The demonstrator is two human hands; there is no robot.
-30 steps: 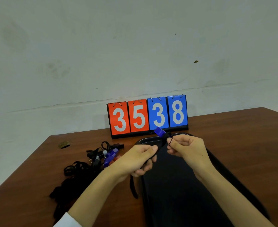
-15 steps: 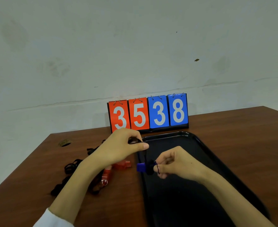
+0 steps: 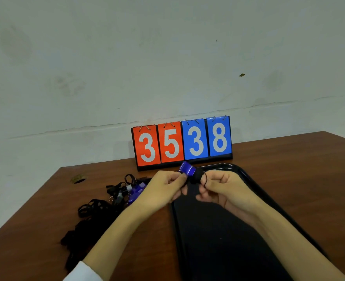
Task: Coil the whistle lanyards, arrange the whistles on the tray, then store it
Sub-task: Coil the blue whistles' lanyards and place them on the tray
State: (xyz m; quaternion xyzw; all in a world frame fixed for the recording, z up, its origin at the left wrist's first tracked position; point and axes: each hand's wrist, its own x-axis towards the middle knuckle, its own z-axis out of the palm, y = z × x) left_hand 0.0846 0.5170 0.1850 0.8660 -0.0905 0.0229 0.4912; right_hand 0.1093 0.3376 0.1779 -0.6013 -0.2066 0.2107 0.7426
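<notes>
Over tray (image 3: 248, 176), blue whistle (image 3: 187, 168) angled up-left, coiled lanyard (image 3: 196, 177) pinched by left hand (image 3: 163, 188), right hand (image 3: 223, 187) fingers (image 3: 211, 177)

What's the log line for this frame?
step: coiling lanyard | left hand: pinches blue whistle | right hand: pinches lanyard | tray: under hands | whistle pile: on table, left of tray

Tray (image 3: 214, 250) open toward the near edge, lanyard pile (image 3: 94, 209) crowding left, scoreboard (image 3: 181, 145) walling the back.

Glossy black tray (image 3: 246, 175), wooden table (image 3: 301, 169)
</notes>
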